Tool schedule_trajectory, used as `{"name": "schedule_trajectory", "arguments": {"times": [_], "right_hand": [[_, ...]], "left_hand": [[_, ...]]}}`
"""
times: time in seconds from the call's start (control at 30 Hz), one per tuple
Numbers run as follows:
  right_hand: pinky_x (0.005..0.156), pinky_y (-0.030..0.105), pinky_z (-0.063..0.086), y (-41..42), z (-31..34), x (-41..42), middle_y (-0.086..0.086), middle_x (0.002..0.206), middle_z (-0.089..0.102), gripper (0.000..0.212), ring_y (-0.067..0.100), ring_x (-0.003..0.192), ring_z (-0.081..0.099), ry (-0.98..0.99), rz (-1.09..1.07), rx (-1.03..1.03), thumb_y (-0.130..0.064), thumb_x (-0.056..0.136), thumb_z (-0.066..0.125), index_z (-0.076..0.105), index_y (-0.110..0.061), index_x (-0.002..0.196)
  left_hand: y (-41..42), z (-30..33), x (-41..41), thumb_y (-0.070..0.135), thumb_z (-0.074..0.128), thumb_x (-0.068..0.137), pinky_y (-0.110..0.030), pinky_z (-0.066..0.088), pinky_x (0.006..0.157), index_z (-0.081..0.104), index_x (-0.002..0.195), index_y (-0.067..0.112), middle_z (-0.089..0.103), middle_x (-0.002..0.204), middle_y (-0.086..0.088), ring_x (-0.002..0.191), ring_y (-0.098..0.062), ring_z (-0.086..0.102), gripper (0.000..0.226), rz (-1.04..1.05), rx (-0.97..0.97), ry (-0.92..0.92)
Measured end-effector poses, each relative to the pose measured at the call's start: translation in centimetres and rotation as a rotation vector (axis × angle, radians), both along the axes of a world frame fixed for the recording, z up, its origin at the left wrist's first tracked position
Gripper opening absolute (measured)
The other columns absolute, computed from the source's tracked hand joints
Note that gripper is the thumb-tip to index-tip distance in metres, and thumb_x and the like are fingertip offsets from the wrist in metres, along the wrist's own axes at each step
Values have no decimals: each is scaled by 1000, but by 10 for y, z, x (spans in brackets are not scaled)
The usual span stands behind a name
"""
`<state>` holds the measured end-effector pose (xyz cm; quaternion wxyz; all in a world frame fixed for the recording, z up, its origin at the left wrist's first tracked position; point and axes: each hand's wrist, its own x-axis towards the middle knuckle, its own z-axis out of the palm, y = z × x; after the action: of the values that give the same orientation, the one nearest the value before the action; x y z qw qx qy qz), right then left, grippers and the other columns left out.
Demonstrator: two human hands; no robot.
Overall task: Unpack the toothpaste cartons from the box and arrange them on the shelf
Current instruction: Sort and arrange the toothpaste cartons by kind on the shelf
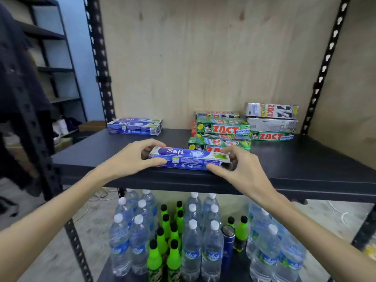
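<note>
Head view shows the dark, smooth shelf (305,159). On its front edge I hold a blue Safi carton (183,158), left hand (130,157) and right hand (242,169) curled round its ends. I'd slide this light, glossy cardboard back towards the Safi stack (135,126), keeping it square.

A: What is reading on the blue carton (188,158) at the shelf's front edge?
B: "Safi" is showing in white on its top face and again, smaller, on its front face; the fine print is blurring out.
A: The blue pair (134,126) at the back left?
B: "Safi" on each.
A: The green cartons (222,129)?
B: "ZACT" in red, "Whitening" beside it.
A: The white carton (271,110) topping the right stack?
B: "ZACT Smokers" is running sideways
</note>
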<state>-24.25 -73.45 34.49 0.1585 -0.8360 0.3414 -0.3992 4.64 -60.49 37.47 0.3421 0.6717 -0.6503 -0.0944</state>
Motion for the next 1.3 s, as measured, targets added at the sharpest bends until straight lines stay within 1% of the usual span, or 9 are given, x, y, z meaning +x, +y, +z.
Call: {"name": "schedule_trajectory", "arguments": {"times": [0.13, 0.3, 0.57, 0.7, 0.93, 1.03, 1.1, 1.2, 1.3], "right_hand": [[62, 20, 39, 15, -4, 48, -12, 84, 60, 59, 5, 73, 56, -3, 54, -15, -62, 74, 78, 64, -20, 113], [75, 30, 47, 22, -1, 106, -4, 99, 65, 62, 15, 92, 60, 39, 65, -65, -63, 76, 76, 63, -17, 115], [78, 33, 46, 4, 6, 194, 5, 104, 65, 60, 21, 96, 59, 63, 81, 9, -57, 75, 80, 61, -13, 111], [78, 32, 47, -18, 6, 232, 3, 106, 65, 61, 20, 98, 59, 65, 105, 94, -58, 74, 81, 61, -15, 112], [97, 30, 46, -56, 6, 269, 2, 125, 60, 91, 16, 114, 57, 159, 220, 82, -71, 66, 78, 57, -21, 138], [85, 24, 42, -72, 4, 280, 4, 113, 56, 78, 1, 95, 52, 174, 248, 64, -75, 64, 74, 63, -31, 128], [91, 24, 42, -81, 2, 286, 2, 116, 55, 77, -3, 97, 47, 156, 247, 84, -74, 65, 73, 59, -35, 130], [103, 30, 46, -87, 2, 290, -6, 123, 58, 91, 4, 111, 51, 146, 223, 92, -82, 59, 68, 53, -35, 135], [98, 36, 52, -92, 0, 296, -11, 113, 68, 77, 11, 110, 60, 152, 224, 130, -81, 61, 68, 64, -34, 121]], "left_hand": [[20, -1, 43, 43, 70, 89, -34, 52, 101, 56, 133, 34, 64, 130, 16, 113, -1, 62, 47, 100, 29, -73], [29, -7, 82, 37, 62, 98, -36, 40, 112, 42, 151, 22, 48, 152, 3, 135, -15, 48, 59, 276, 24, -167], [17, -4, 138, 37, 63, 97, -30, 35, 111, 33, 156, 13, 45, 156, -4, 140, -22, 45, 70, 383, 83, -170], [2, -4, 163, 44, 69, 92, -20, 32, 100, 38, 153, 11, 48, 154, -4, 139, -21, 46, 77, 424, 74, -112], [-38, -5, 194, 41, 69, 93, -25, 36, 89, 47, 143, 7, 58, 142, -10, 127, -26, 54, 64, 539, 18, -48], [-55, -10, 206, 43, 70, 92, -31, 41, 87, 53, 129, 6, 60, 133, -13, 118, -28, 56, 55, 566, 27, -30], [-64, -13, 214, 46, 72, 89, -31, 41, 78, 54, 114, 7, 61, 123, -11, 104, -24, 55, 50, 580, 19, -5], [-71, -12, 224, 46, 77, 84, -29, 40, 74, 54, 113, 10, 59, 114, -1, 98, -19, 53, 52, 571, -4, 65], [-73, -11, 237, 46, 86, 75, -33, 49, 81, 63, 114, 14, 67, 112, 4, 102, -18, 63, 55, 539, -14, 176]]}}
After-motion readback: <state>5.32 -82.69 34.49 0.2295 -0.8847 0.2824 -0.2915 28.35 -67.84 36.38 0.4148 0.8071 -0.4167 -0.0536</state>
